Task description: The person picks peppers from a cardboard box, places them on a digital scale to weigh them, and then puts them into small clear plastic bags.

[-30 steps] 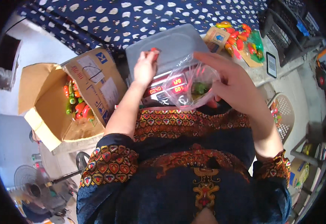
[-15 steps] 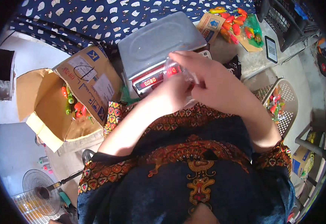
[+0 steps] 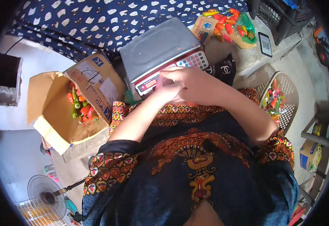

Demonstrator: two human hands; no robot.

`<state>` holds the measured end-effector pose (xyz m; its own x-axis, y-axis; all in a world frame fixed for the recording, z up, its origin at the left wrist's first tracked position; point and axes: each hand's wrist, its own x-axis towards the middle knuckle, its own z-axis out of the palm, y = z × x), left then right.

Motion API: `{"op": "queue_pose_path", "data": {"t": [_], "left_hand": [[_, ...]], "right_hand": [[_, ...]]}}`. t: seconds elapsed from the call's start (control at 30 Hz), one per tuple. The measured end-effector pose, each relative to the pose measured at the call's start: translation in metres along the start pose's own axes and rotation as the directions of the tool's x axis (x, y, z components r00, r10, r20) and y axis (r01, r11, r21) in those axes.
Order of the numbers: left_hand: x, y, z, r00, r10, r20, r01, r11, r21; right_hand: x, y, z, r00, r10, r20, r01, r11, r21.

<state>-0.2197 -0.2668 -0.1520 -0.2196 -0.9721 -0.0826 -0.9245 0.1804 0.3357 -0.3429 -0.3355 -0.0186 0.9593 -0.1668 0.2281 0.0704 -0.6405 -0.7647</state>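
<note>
While an open cardboard box of loose chili peppers, seemingly unbagged, lies left of the hands, a digital scale's edge crowds them ahead. Room looks wider rightward, toward a perforated basket with peppers already bagged. Right hand overlaps left hand; whether either pinches the clear plastic beneath, I cannot tell.

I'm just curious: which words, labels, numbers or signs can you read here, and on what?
I don't copy text out, only say where it stands:
Scale: red lit digits; keypad marks too small.
Cardboard box: large print; its paper labels are too small.
Flat cardboard: blue-and-white arrow sign.
Phone: square black-and-white code.
Black bag-like item: white lettering.
</note>
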Motion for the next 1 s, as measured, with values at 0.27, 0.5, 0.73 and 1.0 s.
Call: {"op": "queue_pose_path", "data": {"t": [0.27, 0.5, 0.73, 1.0], "left_hand": [[-0.031, 0.021, -0.088, 0.993, -0.035, -0.109, 0.030, 0.999, -0.045], [-0.163, 0.138, -0.244, 0.856, 0.117, -0.504, -0.131, 0.991, 0.006], [-0.183, 0.130, -0.153, 0.678, -0.150, -0.720, -0.186, 0.912, -0.365], [-0.138, 0.125, -0.083, 0.908, -0.102, -0.405, -0.212, 0.724, -0.657]], "right_hand": [[-0.006, -0.018, -0.016, 0.987, -0.081, -0.138, 0.072, 0.995, -0.069], [-0.022, -0.117, -0.054, 0.965, -0.119, -0.234, 0.118, 0.993, -0.015], [-0.033, -0.173, -0.026, 0.858, -0.503, -0.102, 0.498, 0.864, -0.073], [-0.055, -0.173, -0.037, 0.892, -0.426, -0.153, 0.452, 0.860, 0.236]]}}
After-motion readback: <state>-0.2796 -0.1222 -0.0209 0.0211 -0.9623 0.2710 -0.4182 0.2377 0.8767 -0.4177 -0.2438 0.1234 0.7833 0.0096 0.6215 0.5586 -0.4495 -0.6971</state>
